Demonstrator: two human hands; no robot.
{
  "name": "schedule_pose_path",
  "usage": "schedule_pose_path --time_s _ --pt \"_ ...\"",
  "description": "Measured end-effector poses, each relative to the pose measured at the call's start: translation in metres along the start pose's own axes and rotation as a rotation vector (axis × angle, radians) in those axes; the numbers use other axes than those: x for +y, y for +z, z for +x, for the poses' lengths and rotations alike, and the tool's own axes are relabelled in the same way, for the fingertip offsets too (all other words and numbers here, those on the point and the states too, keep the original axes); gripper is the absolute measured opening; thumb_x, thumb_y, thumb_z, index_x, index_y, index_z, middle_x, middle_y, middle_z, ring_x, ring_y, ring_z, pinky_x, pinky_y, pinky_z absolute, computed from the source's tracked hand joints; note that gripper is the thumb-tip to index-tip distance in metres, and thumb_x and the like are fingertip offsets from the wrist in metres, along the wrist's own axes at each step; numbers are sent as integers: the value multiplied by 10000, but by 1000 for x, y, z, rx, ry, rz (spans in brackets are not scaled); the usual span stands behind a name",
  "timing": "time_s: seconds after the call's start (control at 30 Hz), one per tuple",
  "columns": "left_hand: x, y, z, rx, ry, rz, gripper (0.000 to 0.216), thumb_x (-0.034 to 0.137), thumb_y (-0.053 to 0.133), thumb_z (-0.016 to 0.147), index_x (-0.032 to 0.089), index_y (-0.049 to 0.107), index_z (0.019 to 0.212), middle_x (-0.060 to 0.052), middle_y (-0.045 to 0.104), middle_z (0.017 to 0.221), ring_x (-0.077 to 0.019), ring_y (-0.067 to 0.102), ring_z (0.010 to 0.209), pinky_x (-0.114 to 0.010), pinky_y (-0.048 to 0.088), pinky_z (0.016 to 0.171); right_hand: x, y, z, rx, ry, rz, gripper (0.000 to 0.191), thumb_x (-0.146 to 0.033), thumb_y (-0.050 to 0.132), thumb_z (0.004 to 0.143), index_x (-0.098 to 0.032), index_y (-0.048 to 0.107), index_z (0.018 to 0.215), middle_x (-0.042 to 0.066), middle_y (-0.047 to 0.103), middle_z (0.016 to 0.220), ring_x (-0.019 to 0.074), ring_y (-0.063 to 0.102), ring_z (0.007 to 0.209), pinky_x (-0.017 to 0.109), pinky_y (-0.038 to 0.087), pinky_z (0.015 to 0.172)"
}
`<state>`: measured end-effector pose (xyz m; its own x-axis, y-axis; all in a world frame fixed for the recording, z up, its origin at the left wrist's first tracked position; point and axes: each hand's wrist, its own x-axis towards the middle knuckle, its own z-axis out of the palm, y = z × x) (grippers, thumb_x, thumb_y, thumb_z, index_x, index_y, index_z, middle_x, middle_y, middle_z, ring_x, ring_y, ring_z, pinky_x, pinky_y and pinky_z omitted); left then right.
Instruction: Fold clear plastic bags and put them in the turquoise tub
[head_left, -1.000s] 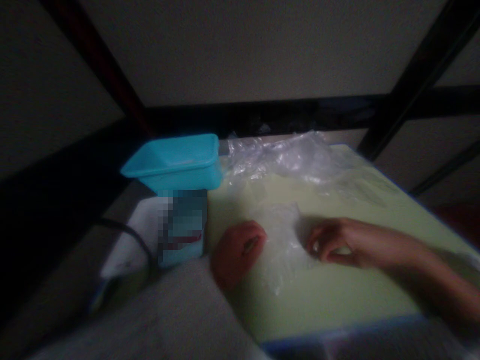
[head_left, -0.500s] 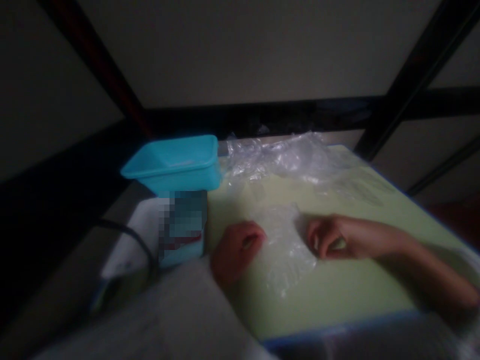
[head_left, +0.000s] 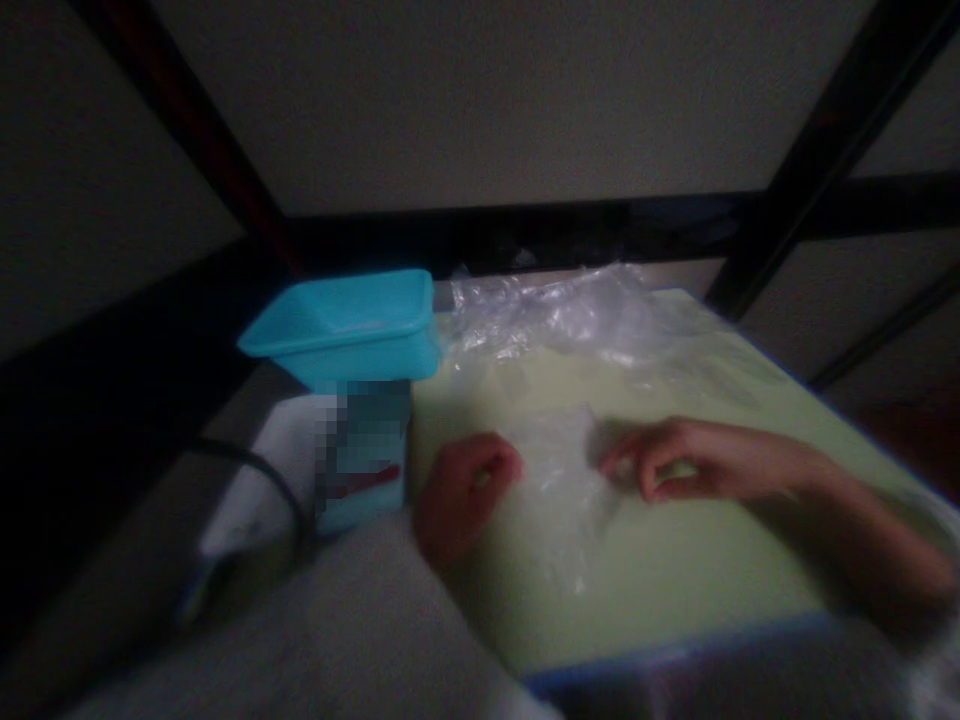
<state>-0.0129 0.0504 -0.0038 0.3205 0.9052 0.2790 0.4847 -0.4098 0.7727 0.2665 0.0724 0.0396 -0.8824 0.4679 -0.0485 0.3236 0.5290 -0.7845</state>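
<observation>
A small clear plastic bag (head_left: 559, 500) lies flat and wrinkled on the pale green tabletop (head_left: 675, 570), between my two hands. At its left edge my left hand (head_left: 469, 495) is closed in a pinch, thumb against forefinger, gripping the plastic. My right hand (head_left: 675, 462) rests at the other side, with one finger stretched toward the bag's right edge and seeming to touch it. Its thumb curls round to meet another finger in a ring. Whatever might be between those tips is blurred and too small to make out.
Crumpled clear plastic (head_left: 585, 310) is heaped along the table's far edge. A turquoise basin (head_left: 352, 320) stands at the back left. In front of it are a light blue box (head_left: 367, 510), partly pixelated, a white object (head_left: 262, 480) and a dark cable (head_left: 251, 455). A wall rises behind.
My right hand's fingers have loosened from a tight curl, one finger now reaching left. The bag's right side has drawn inward. My left hand has shifted slightly left.
</observation>
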Motion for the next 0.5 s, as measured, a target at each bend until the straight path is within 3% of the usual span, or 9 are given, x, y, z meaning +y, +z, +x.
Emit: schedule_pose_path --time_s 0.3,0.5 --pt "-4 5 -2 -77 -99 -55 227 199 470 804 150 630 650 -21 663 657 -130 612 628 -218 470 598 0 -6 -5 -8 90 113 149 -275 519 916 -157 605 883 104 630 1180 202 560 1142 361 453 891" --pt "-4 4 -1 -84 -141 -43 227 222 479 801 155 630 646 -19 669 650 -138 625 634 -224 470 604 8 -6 -3 114 140 82 208 -334 489 932 -143 570 926 84 651 1062 169 598 975 324 457 819"
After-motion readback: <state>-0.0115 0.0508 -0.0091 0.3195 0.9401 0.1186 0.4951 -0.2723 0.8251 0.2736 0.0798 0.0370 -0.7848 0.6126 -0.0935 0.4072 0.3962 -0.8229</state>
